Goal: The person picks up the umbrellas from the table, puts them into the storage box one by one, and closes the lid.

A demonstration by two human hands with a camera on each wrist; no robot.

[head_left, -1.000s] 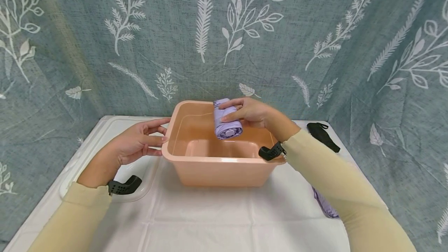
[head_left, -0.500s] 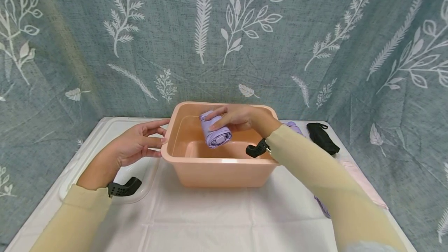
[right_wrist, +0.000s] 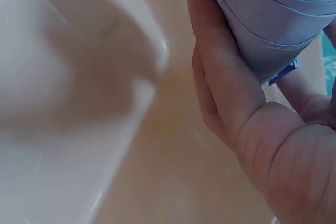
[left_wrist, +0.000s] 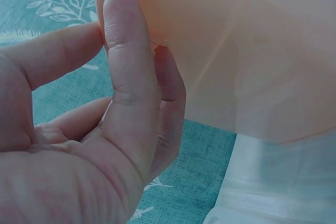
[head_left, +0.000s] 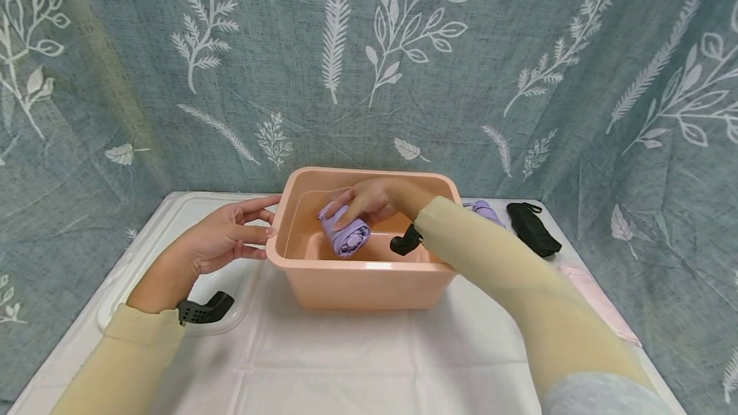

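Observation:
Inside the peach plastic tub (head_left: 363, 287), my right hand (head_left: 375, 200) grips a compact lilac umbrella (head_left: 352, 239), rolled up with its round end facing me. The right wrist view shows the thumb side of that hand against the wrapped lilac cloth (right_wrist: 278, 19), above the tub floor (right_wrist: 63, 129). At the tub's left side, my left hand (head_left: 230, 232) touches the outer rim with thumb and fingertips, the fingers loosely bent. In the left wrist view, its thumb (left_wrist: 128, 61) lies against the tub wall (left_wrist: 236, 56).
A white lid-like tray (head_left: 202, 280) lies under my left hand. Right of the tub are another purple roll (head_left: 486, 211), partly hidden by my sleeve, a black pouch-like bundle (head_left: 533, 229) with a strap, and a folded pink cloth (head_left: 602, 306). A patterned curtain (head_left: 369, 82) hangs behind.
My right hand has carried the lilac umbrella leftward and down into the tub, tilting it somewhat. The left hand stays at the rim. The purple roll and pink cloth at right have come into view.

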